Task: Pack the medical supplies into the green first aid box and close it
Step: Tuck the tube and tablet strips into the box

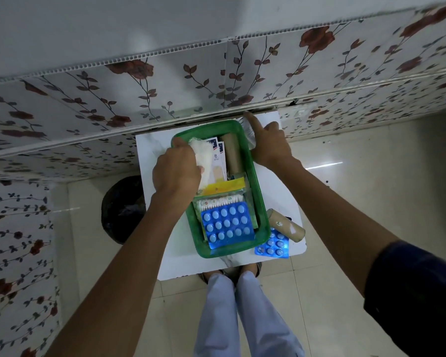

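On the small white table sits the green first aid box, open and partly full. Inside lie a blue pill sheet, cotton buds and a brown roll. Left hand grips white gauze in the box. Right hand wraps a clear bottle at the box's far edge, one finger pointing out. Another brown roll and pill sheet lie beside the box.

green box; blue pill pack
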